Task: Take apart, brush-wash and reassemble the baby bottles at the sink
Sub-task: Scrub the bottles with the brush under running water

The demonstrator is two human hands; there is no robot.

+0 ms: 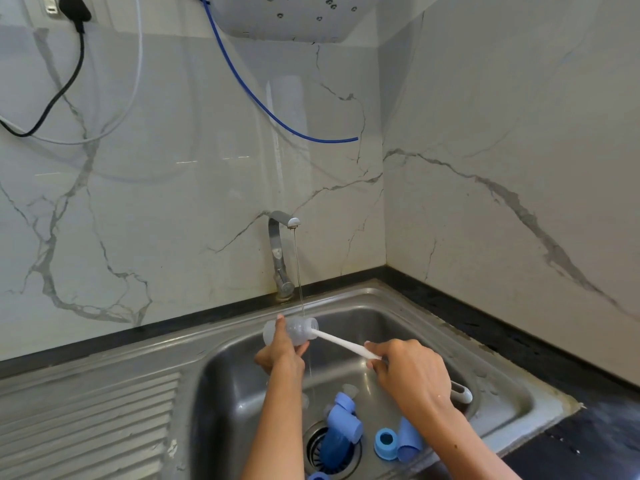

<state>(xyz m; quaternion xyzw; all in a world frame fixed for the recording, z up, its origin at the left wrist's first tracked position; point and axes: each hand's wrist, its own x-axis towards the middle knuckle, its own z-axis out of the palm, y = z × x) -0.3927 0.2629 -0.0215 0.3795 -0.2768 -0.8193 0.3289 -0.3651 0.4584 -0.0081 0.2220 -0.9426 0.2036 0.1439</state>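
My left hand (282, 351) grips a clear baby bottle (301, 329), held sideways over the sink (242, 375) with its mouth to the right. My right hand (407, 370) holds the white handle of a bottle brush (341, 342), whose head is inside the bottle. A thin stream of water falls from the tap (280, 258) onto the bottle. On the sink floor lie a blue bottle (334, 441) over the drain, a blue collar ring (385, 443), a blue cap (408, 439), another blue part (344, 403) and a clear teat (349, 389).
A ribbed steel draining board (86, 420) lies left of the basin. Dark wet countertop (519, 344) runs along the right and back. Marble wall panels stand close behind, with a black cable (65, 84) and a blue hose (263, 105) hanging above.
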